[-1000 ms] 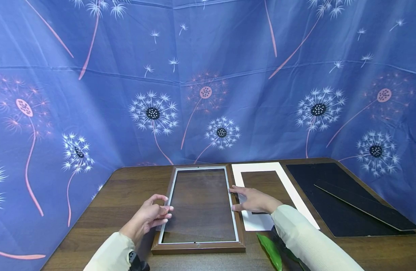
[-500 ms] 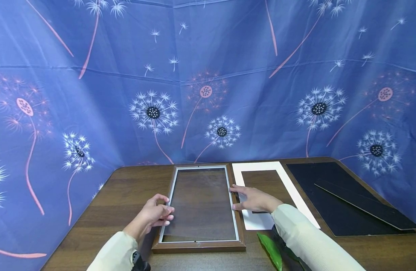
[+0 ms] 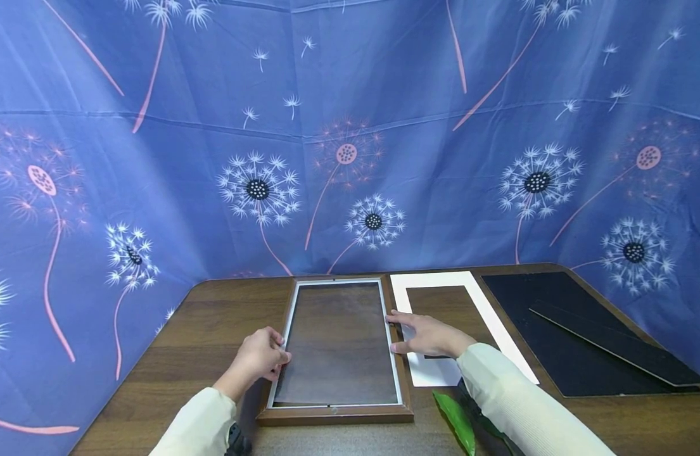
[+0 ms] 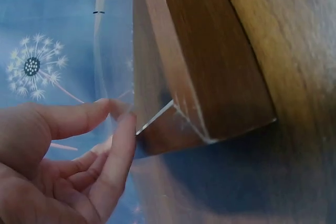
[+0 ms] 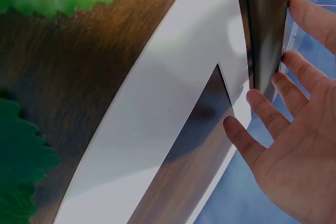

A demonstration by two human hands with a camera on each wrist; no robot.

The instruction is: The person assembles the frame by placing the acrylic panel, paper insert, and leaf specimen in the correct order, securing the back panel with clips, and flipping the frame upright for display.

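A brown picture frame [image 3: 335, 416] with a white inner rim lies on the wooden table, and a clear sheet [image 3: 338, 354] spans its opening. At the frame's left side, my left hand [image 3: 260, 356] pinches the sheet's edge between thumb and fingers. The left wrist view has these fingertips [image 4: 123, 129] close beside the frame's wooden corner [image 4: 207, 124]. My right hand [image 3: 429, 337] rests on the frame's right side with spread, fairly straight fingers. In the right wrist view its fingers [image 5: 296, 90] touch the frame's edge, and the palm is bare.
Right of the frame lies a white mat [image 3: 432, 378] with a rectangular cutout, partly under my right forearm. Farther right is a large black board [image 3: 515, 316] with a narrower black piece [image 3: 612, 348] across it. A green leaf [image 3: 455, 421] lies near the front.
My left hand has turned slightly and its fingers have drawn closer together at the frame's left edge. The clear sheet has shifted slightly within the frame. My right hand stays put.
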